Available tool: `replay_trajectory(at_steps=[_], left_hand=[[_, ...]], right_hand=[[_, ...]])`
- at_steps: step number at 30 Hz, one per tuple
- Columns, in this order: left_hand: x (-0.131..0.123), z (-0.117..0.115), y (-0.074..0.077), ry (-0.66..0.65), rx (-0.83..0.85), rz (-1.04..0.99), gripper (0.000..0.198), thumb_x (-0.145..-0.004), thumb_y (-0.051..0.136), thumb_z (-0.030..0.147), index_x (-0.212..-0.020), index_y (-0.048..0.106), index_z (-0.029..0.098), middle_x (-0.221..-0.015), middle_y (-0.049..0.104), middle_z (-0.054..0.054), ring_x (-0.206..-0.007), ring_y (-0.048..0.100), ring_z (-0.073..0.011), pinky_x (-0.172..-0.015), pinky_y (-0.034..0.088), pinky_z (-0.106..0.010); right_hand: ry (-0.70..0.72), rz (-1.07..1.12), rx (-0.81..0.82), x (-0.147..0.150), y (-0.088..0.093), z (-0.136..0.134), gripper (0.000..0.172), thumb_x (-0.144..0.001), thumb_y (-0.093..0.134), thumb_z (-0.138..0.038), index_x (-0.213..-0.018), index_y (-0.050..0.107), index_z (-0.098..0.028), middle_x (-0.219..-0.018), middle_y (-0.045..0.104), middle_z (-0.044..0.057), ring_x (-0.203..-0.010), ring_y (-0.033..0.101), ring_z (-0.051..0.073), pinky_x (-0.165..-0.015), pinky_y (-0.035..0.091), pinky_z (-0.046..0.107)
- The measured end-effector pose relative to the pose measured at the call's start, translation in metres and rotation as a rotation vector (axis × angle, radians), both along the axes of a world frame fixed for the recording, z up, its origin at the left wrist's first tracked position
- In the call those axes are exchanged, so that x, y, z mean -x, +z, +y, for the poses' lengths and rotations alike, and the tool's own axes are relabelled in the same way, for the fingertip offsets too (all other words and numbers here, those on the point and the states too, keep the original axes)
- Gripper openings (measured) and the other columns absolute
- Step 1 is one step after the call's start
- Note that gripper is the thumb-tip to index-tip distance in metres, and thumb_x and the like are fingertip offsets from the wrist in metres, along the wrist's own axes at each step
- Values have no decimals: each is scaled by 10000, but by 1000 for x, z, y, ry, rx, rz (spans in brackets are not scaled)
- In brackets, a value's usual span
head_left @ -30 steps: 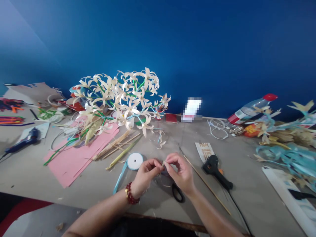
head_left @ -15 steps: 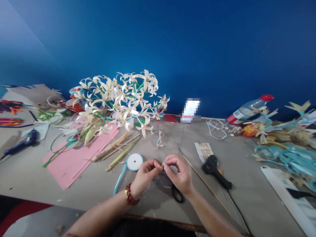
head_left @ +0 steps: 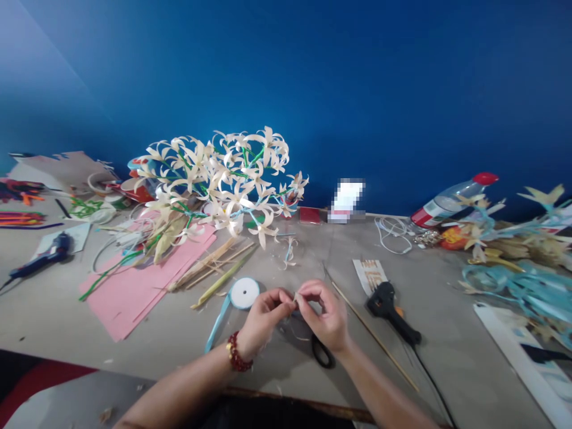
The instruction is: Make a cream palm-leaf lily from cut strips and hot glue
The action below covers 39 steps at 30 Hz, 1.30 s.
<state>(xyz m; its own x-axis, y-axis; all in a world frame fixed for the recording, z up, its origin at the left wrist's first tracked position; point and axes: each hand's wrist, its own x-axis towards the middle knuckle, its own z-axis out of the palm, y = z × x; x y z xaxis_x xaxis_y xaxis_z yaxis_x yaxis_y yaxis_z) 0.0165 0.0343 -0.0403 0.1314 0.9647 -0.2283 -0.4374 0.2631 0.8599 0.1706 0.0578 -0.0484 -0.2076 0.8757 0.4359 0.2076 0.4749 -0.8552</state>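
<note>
My left hand (head_left: 263,319) and my right hand (head_left: 325,316) meet over the middle of the table, both pinched on one small pale straw piece (head_left: 295,297) between their fingertips. A red bead bracelet sits on my left wrist. Black scissors (head_left: 322,351) lie under my right hand. A roll of light blue ribbon (head_left: 243,292) lies just left of my left hand. A black glue gun (head_left: 389,307) rests to the right, with a long thin stick (head_left: 375,336) between it and my right hand.
A bunch of cream paper flowers (head_left: 223,179) on green stems lies at the back left over pink paper sheets (head_left: 134,286). A blue glue gun (head_left: 38,259) is far left. A plastic bottle (head_left: 451,201) and blue ribbon flowers (head_left: 527,286) crowd the right side.
Both hands stay pinched together on the small piece, with only slight finger shifts. The view has drifted a little.
</note>
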Motion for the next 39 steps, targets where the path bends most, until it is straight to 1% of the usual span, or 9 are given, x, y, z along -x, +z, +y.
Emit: replay_trajectory(at_steps=[4, 8, 15, 18, 24, 27, 32, 36, 39], left_hand=[[0, 0, 1, 6, 7, 2, 224, -691, 789, 313, -648, 643, 148, -671, 609, -3, -657, 514, -125, -677, 398, -237], [1, 0, -2, 2, -10, 12, 221, -706, 780, 315, -660, 643, 147, -683, 602, -4, -667, 512, -129, -681, 396, -242], [2, 0, -7, -1, -42, 51, 205, -728, 758, 306, -670, 633, 153, -687, 596, -3, -678, 506, -131, -684, 388, -243], [1, 0, -7, -5, -41, 62, 214, -723, 760, 314, -668, 631, 153, -689, 595, -10, -681, 506, -136, -684, 392, -246], [2, 1, -4, -12, -39, 41, 237, -714, 769, 342, -666, 634, 153, -684, 596, -14, -670, 506, -136, -676, 392, -250], [2, 1, -3, -10, -31, 20, 230, -703, 781, 326, -658, 639, 150, -674, 595, -7, -660, 501, -128, -667, 384, -242], [2, 1, -3, -3, 25, -72, 192, -694, 793, 263, -643, 649, 146, -666, 609, -3, -673, 521, -124, -694, 394, -235], [4, 3, -6, -63, 133, -232, 184, -674, 807, 227, -642, 653, 131, -680, 633, -15, -666, 545, -118, -706, 410, -234], [4, 5, -9, -86, 161, -283, 166, -675, 807, 207, -665, 667, 119, -689, 643, -23, -663, 552, -114, -703, 413, -232]], right_hand=[[46, 9, 19, -2, -4, 0, 115, -855, 596, -136, -936, 599, -217, -930, 616, 66, -805, 628, 184, -698, 568, 302], [76, 7, 41, -3, -5, 0, 158, -840, 601, -139, -976, 594, -220, -965, 607, 68, -804, 625, 183, -710, 573, 308], [63, -5, 65, -1, -1, 1, 117, -848, 600, -161, -948, 598, -222, -944, 608, 59, -775, 622, 175, -691, 571, 293], [69, 6, 69, -2, -1, 1, 123, -854, 592, -156, -957, 596, -223, -943, 602, 57, -772, 622, 173, -685, 566, 290], [135, 14, 77, -5, 1, 1, 185, -848, 578, -147, -1017, 590, -222, -993, 582, 71, -802, 619, 183, -710, 559, 309], [130, 15, 75, -4, 1, 2, 188, -854, 574, -151, -1027, 588, -223, -1002, 580, 69, -788, 617, 175, -708, 556, 307], [118, 64, 116, -2, 4, 2, 113, -875, 586, -192, -983, 598, -220, -960, 586, 54, -735, 608, 156, -679, 550, 286], [120, 145, 199, -2, 6, 2, 116, -891, 593, -240, -1006, 593, -225, -968, 587, 47, -728, 610, 149, -680, 549, 278], [124, 170, 234, -2, 4, 2, 111, -904, 584, -256, -1010, 588, -224, -957, 590, 45, -747, 612, 153, -692, 544, 277]])
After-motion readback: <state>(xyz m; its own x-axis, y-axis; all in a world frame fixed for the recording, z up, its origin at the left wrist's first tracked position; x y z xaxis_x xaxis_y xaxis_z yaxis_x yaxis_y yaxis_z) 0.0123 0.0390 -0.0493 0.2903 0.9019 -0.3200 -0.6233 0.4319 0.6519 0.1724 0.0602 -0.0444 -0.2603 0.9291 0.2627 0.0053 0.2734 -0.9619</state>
